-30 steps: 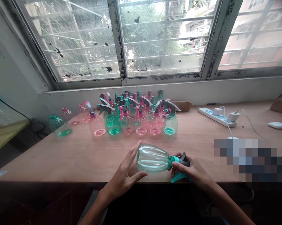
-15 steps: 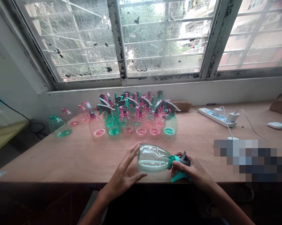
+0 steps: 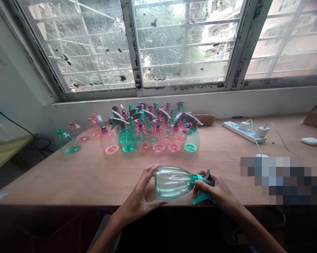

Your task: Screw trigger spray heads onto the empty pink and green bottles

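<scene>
A clear teal spray bottle (image 3: 171,182) lies on its side above the near edge of the wooden table (image 3: 95,175). My left hand (image 3: 138,200) cups the bottle's base, its fingers curled round the bottom. My right hand (image 3: 218,193) is closed on the teal and grey trigger spray head (image 3: 204,182) at the bottle's neck. Farther back stands a cluster of several pink and teal spray bottles (image 3: 153,128) with trigger heads fitted.
Several capless pink and teal bottles (image 3: 69,140) stand at the left rear. A white power strip (image 3: 244,131) with plugs and cables lies at the right, with a small basket (image 3: 205,119) behind the cluster and a cardboard box (image 3: 316,116) at the far right. A window runs along the back.
My left hand's fingers have closed further round the bottle's base, and the bottle has dropped slightly toward the table edge. My right hand has stayed on the spray head.
</scene>
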A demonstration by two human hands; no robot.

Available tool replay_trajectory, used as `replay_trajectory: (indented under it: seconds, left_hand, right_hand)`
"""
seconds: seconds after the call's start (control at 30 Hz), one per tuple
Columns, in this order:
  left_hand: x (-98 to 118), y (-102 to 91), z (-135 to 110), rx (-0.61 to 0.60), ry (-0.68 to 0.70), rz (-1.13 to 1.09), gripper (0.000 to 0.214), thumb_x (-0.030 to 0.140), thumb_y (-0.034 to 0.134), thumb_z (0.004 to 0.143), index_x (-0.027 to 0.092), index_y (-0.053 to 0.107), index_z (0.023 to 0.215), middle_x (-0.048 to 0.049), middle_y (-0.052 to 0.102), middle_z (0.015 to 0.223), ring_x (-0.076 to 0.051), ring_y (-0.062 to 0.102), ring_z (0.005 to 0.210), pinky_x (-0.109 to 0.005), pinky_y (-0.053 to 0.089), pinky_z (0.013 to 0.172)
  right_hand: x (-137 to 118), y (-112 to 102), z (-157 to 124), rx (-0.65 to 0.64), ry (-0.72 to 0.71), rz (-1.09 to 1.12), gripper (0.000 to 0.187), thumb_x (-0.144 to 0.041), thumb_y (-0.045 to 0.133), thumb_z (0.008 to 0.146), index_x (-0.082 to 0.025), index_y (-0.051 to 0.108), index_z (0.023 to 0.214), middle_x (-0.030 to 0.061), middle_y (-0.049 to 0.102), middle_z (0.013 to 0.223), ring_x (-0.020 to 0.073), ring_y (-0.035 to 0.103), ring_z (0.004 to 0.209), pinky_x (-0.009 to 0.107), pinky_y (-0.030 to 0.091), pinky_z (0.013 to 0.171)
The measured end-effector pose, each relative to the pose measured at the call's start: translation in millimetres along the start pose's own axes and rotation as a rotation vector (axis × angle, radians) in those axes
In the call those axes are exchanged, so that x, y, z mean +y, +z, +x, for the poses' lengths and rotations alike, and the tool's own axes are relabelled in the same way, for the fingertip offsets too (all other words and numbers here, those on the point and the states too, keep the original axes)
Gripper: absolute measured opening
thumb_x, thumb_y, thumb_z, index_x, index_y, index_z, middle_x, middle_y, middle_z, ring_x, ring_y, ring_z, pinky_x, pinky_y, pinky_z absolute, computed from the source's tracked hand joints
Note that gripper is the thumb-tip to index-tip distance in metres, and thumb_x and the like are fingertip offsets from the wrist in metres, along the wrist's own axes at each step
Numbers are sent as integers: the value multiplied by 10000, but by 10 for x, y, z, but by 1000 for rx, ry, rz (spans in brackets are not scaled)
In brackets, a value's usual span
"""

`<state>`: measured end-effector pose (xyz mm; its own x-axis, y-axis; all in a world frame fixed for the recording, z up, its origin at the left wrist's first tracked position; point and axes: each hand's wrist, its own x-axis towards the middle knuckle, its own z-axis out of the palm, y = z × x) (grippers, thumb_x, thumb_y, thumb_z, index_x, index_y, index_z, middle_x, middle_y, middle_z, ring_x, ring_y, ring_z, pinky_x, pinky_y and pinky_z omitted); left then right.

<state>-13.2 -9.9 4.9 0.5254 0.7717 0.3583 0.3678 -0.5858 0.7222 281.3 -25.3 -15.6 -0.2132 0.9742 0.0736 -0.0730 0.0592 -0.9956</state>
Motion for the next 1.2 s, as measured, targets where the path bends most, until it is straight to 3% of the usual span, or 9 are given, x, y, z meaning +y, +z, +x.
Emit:
replay_trajectory:
  seconds: [0.1,0.23,0.3,0.47,0.6,0.73,0.9,1.07,1.2]
  left_hand:
    - [-13,15,-11,-30,7,-46,846,223,680,936,415,179,1590,-51,283,1659,-316,334,1506,-500,312,1237]
    - [6,2,-3,-34,-30,-59,987,283,790,862,394,146,1601,-74,283,1668,-342,331,1508,-535,284,1244]
    - [5,-2,5,-24,-31,-37,962,299,794,860,379,182,1596,-74,286,1668,-338,275,1532,-536,256,1254]
    - [-57,28,-7,7,25,-48,772,269,590,999,426,134,1601,-31,238,1691,-298,276,1538,-515,274,1250]
    - [-30,27,-10,-5,-35,-38,960,319,740,906,407,94,1611,-65,247,1688,-336,310,1520,-532,268,1248]
    - [27,2,19,17,-22,2,1015,310,793,860,375,120,1617,-80,297,1667,-353,265,1535,-535,273,1247]
    - [-24,11,3,11,20,-14,876,239,679,942,409,135,1607,-47,280,1676,-312,305,1527,-521,304,1236]
    - [-15,12,-10,1,-41,-13,1044,304,797,856,385,87,1618,-79,315,1663,-352,326,1512,-549,286,1236]
    - [-7,11,8,7,-26,-2,994,278,766,881,365,107,1620,-88,308,1665,-343,345,1505,-531,308,1231]
  right_hand:
    - [-19,8,-5,-14,-6,-13,329,-462,747,888,-178,613,986,39,801,692,216,742,667,302,564,672]
    - [-40,19,-4,-23,-14,-22,324,-458,755,883,-175,629,981,36,803,698,219,748,677,304,568,678]
    - [-42,20,-3,-23,-16,-29,325,-456,754,884,-173,635,991,35,803,700,220,749,682,305,566,681]
    - [-35,20,2,-20,-19,-46,321,-462,745,889,-168,647,971,44,807,712,222,751,681,310,558,689]
    - [-43,26,0,-26,-17,-48,322,-468,742,886,-172,649,972,40,807,716,233,757,692,322,566,702]
    - [-62,29,-11,-23,-17,-70,323,-473,742,881,-179,642,972,42,806,718,248,758,702,344,567,718]
    - [-68,35,-17,-1,-10,-74,327,-476,747,874,-180,641,966,45,801,704,249,751,693,347,559,710]
    - [-59,39,-14,-2,-12,-59,326,-469,750,877,-178,644,977,37,804,706,235,753,689,326,561,705]
    - [-57,31,-9,-4,-13,-65,322,-467,745,884,-178,641,979,36,804,695,228,749,684,318,556,707]
